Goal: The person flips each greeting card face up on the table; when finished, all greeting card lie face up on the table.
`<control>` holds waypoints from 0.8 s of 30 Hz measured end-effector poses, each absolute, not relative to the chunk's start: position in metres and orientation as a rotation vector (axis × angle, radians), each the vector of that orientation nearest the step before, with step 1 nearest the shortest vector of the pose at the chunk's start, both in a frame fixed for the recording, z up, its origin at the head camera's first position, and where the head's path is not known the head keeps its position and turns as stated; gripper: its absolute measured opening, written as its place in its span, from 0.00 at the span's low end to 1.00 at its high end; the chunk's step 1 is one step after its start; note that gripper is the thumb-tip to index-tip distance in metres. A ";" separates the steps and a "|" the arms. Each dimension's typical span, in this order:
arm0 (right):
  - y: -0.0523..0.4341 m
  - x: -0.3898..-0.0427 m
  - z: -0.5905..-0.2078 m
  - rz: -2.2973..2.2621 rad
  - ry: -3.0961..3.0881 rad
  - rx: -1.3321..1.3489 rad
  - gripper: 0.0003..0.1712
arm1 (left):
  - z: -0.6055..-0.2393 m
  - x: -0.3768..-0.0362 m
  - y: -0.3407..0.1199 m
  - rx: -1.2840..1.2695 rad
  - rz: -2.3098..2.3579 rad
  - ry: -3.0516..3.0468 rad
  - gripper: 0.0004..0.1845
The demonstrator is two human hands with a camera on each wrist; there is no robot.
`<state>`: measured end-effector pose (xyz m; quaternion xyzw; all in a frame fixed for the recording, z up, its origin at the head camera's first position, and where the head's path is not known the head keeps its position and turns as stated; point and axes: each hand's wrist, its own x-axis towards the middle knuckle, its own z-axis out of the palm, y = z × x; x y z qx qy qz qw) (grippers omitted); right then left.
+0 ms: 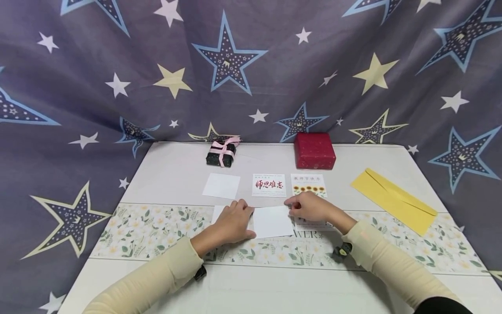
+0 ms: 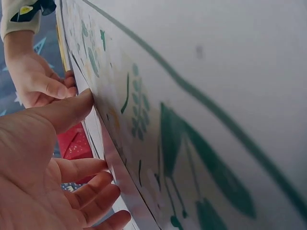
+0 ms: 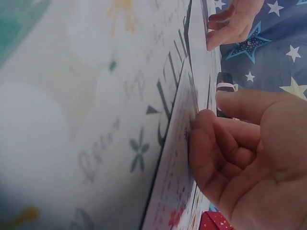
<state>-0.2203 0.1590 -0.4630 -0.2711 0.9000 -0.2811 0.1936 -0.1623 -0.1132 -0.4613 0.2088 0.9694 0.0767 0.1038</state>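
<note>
A blank white card [image 1: 273, 221] lies slightly askew between the hands on the floral runner. At its left side, my left hand [image 1: 234, 221] touches the edge, with thumb and fingers spread apart. My right hand [image 1: 311, 206] is at its upper right corner, fingers loosely bent; a gap shows between thumb and index finger in the right wrist view [image 3: 244, 148]. Partly hidden under the left hand is another white card [image 1: 218, 212]. A printed card [image 1: 313, 225] lies below the right hand. Sunflowers decorate the card [image 1: 309, 184] just behind that hand.
Farther back lie a white card [image 1: 221, 186] and a card with red lettering [image 1: 268, 185]. Behind them stand a black gift box [image 1: 221, 153] with pink ribbon and a red box [image 1: 315, 151]. A yellow envelope [image 1: 394, 201] lies at the right.
</note>
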 end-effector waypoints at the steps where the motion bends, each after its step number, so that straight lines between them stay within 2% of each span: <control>1: 0.159 -0.220 -0.462 -0.788 2.526 -0.760 0.22 | -0.461 -0.162 -0.113 0.614 0.231 2.859 0.43; 11: 0.158 -0.215 -0.460 -0.809 2.540 -0.778 0.04 | -0.461 -0.163 -0.114 0.611 0.250 2.858 0.44; 16: 0.156 -0.214 -0.460 -0.812 2.568 -0.749 0.04 | -0.459 -0.163 -0.114 0.608 0.250 2.849 0.44; 20: 0.156 -0.214 -0.461 -0.825 2.603 -0.688 0.14 | -0.458 -0.164 -0.113 0.602 0.243 2.845 0.45; 24: 0.156 -0.214 -0.463 -0.879 2.597 -0.650 0.14 | -0.459 -0.164 -0.113 0.599 0.228 2.849 0.46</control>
